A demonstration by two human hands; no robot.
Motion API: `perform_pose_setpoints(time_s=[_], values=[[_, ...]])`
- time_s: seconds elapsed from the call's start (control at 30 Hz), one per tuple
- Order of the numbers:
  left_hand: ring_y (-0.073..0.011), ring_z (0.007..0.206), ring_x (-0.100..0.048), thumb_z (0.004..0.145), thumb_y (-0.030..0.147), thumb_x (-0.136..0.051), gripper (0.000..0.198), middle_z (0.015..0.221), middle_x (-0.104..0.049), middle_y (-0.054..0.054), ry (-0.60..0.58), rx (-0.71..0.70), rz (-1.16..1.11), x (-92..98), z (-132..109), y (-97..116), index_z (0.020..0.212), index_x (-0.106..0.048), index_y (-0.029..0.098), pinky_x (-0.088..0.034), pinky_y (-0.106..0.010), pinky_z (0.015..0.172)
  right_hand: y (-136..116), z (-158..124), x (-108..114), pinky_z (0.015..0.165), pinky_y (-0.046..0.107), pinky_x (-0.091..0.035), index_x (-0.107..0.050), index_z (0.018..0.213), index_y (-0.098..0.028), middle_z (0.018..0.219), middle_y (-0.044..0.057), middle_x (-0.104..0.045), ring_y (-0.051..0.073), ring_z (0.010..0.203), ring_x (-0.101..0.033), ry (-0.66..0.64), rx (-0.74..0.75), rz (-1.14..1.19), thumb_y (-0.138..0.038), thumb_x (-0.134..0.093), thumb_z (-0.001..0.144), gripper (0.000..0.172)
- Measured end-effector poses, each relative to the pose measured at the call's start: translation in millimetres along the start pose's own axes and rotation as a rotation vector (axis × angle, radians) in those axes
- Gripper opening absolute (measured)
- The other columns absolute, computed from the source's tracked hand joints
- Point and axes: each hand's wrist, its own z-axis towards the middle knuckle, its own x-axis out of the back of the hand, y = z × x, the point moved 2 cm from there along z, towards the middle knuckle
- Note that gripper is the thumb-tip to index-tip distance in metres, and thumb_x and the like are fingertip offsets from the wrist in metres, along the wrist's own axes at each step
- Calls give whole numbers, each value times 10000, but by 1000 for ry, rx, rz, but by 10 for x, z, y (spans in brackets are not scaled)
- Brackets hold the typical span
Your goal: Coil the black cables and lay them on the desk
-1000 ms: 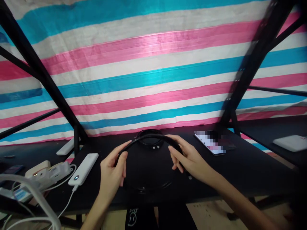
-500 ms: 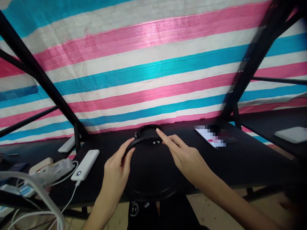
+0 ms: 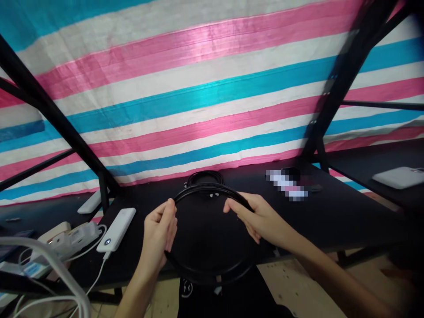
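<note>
Here we are with a black coil [image 3: 198, 189] up in both hands, just above the near edge of the black table [image 3: 314, 225], its top arc bowed away from us and its lower arc hanging in front of the dark trousers [image 3: 232, 300]. The left hand [image 3: 160, 232] has it pinched at the upper left, thumb pressed toward curled fingers; the right hand [image 3: 258, 216] has it at the upper right, thumb laid across and fingers bent beneath. Gripping opposite sides seems to keep the loop round and its strands bundled, with the slack left to gravity. Beyond it, a second coil [image 3: 220, 177] lies on the table near the striped sheet [image 3: 212, 92], probably set back to leave working room. Off to our left, the white power bank [image 3: 117, 229] sits with its lead plugged in, likely parked there for the cord's reach. As for pose, both forearms slant inward from the lower corners, the right one stretched longer across the view, the left more upright, and both wrists ride at about the same level.
</note>
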Motion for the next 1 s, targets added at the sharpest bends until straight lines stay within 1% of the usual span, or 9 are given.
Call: perform_pose_setpoints(time_s=[0.07, 0.2, 0.37, 0.43, 0.5, 0.63, 0.77, 0.9, 1.0], values=[[-17, 266, -176, 773, 512, -642, 503, 337, -239, 111, -98, 101, -89, -68, 38, -62, 536, -335, 191, -136, -136, 267, 143, 2, 30, 270, 139, -257, -561, 854, -181, 359, -110, -328, 59, 254, -307, 63, -43, 116, -526, -472, 881, 358], [-24, 269, -183, 737, 398, -717, 459, 355, -226, 124, -312, 314, -298, -161, 83, -217, 565, -342, 194, -196, -145, 277, 402, 59, 162, 244, 142, -230, -521, 891, -190, 377, -130, -295, 50, 262, -237, 229, -127, 313, -645, -555, 767, 473], [-19, 317, -219, 714, 243, -742, 263, 412, -251, 125, -263, 436, -614, -254, 306, -474, 702, -496, 152, -199, -153, 319, 627, 371, 286, 252, 163, -178, -542, 938, -154, 392, -123, -290, 56, 317, -187, 334, -166, 557, -602, -670, 681, 532], [-24, 338, -241, 742, 205, -712, 222, 425, -227, 122, -223, 410, -695, -323, 458, -592, 719, -499, 147, -217, -163, 347, 735, 575, 290, 272, 168, -177, -547, 917, -151, 424, -123, -269, 54, 341, -181, 410, -149, 637, -559, -688, 671, 497], [-28, 364, -265, 775, 197, -684, 274, 448, -215, 114, -170, 352, -714, -380, 637, -692, 657, -439, 160, -252, -172, 382, 852, 799, 270, 299, 169, -196, -538, 892, -161, 458, -125, -246, 53, 357, -184, 482, -127, 665, -534, -668, 682, 448], [-28, 381, -256, 832, 243, -638, 408, 487, -231, 100, -58, 246, -569, -402, 1082, -794, 583, -322, 179, -252, -175, 397, 1044, 1229, 175, 333, 181, -260, -530, 881, -181, 491, -122, -223, 66, 357, -233, 495, -119, 628, -469, -583, 727, 331], [-31, 353, -225, 861, 271, -588, 459, 465, -204, 100, 44, 175, -401, -423, 1589, -887, 559, -250, 200, -228, -179, 374, 1139, 1610, 107, 419, 220, -410, -513, 995, -162, 559, -74, -390, 97, 407, -417, 516, -107, 501, -326, -461, 788, 268], [-82, 425, -436, 813, 272, -619, 229, 488, -326, 93, 180, 51, -146, -520, 1940, -1136, 709, -431, 193, -390, -201, 488, 1260, 1857, 139, 563, 283, -493, -420, 1227, -125, 727, 0, -550, 148, 543, -576, 613, -107, 256, -250, -338, 851, 405], [-171, 669, -618, 799, 197, -577, 130, 629, -530, 15, 264, -33, 123, -556, 2040, -1327, 902, -498, 182, -479, -300, 698, 1411, 1887, 185, 815, 371, -477, -369, 1349, -90, 933, 109, -620, 250, 889, -636, 666, -142, 38, -241, -392, 844, 528]])
